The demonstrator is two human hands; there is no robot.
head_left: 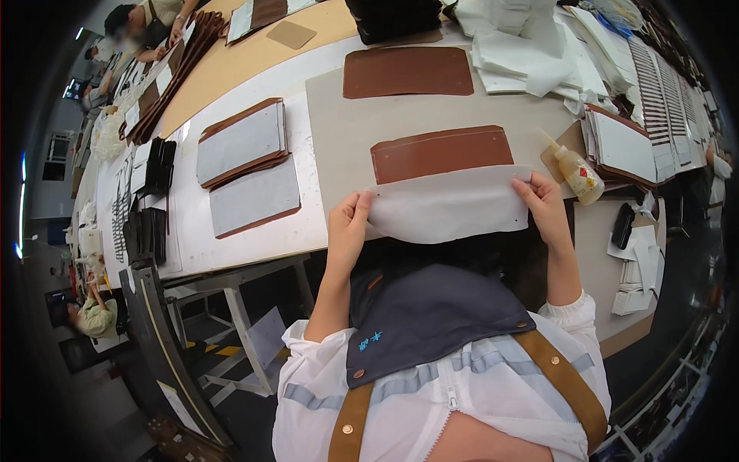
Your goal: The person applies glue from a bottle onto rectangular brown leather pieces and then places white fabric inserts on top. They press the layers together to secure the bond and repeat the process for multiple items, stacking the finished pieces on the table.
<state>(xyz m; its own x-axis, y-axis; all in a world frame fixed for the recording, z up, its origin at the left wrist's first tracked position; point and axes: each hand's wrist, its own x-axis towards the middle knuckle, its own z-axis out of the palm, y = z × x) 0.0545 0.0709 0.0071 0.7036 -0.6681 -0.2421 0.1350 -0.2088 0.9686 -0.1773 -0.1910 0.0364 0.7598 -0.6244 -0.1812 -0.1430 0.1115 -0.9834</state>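
Observation:
Between my two hands I hold a light grey-white rectangular sheet (pixel 454 203), its far edge stretched fairly straight and its near part sagging past the table edge. My left hand (pixel 350 227) pinches the sheet's left corner between thumb and fingers. At the right corner, my right hand (pixel 545 206) pinches it the same way. Just beyond the sheet lies a brown leather-like panel (pixel 440 152), its near part hidden under the sheet. A second brown panel (pixel 408 72) lies flat farther off. To the right of my right hand, a squeeze bottle (pixel 579 175) with yellowish contents lies tilted.
On the left, stacked brown panels with grey sheets (pixel 242 144) lie beside a single lined panel (pixel 256 202). Another stack (pixel 618 142) sits at right. White papers (pixel 531 58) and a black pile (pixel 394 19) stand at the back. A co-worker (pixel 158 31) works at far left.

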